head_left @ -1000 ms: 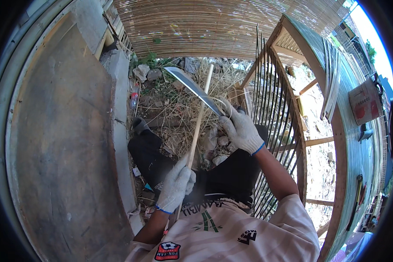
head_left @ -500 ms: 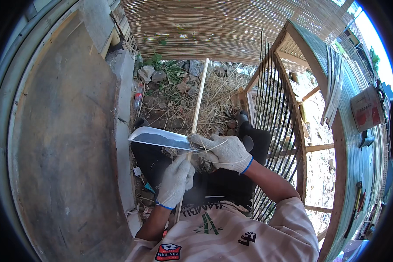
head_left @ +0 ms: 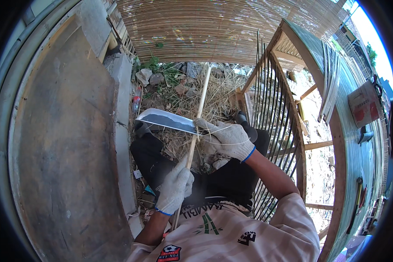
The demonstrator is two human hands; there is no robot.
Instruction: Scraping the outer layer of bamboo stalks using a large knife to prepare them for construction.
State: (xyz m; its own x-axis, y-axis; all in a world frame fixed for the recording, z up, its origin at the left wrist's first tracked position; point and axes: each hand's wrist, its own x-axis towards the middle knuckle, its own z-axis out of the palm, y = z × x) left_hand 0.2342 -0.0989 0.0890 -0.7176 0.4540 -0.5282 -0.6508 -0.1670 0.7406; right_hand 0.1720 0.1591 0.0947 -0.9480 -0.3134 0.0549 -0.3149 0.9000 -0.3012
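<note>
My left hand (head_left: 175, 187), in a white knit glove with a blue cuff, is closed round a long pale strip that looks like bamboo (head_left: 203, 97). The strip runs from my waist up and away toward the far ground. My right hand (head_left: 229, 139), gloved alike, grips a machete (head_left: 168, 120) whose handle is hidden in the fist. Its broad, dark-faced blade points left and meets the strip just beyond my left hand. Thin curled shavings hang at the right glove beside the strip.
On the left stands a large worn board (head_left: 67, 131) beside a concrete ledge (head_left: 123, 113). Straw and shavings (head_left: 222, 87) litter the ground between my feet. To the right are dark upright rods (head_left: 275, 100), a wooden frame, and a bench top (head_left: 358, 161) bearing a bucket (head_left: 364, 104) and tools.
My right hand and the machete have moved up along the strip, away from my left hand. My left hand keeps its hold, slightly lower.
</note>
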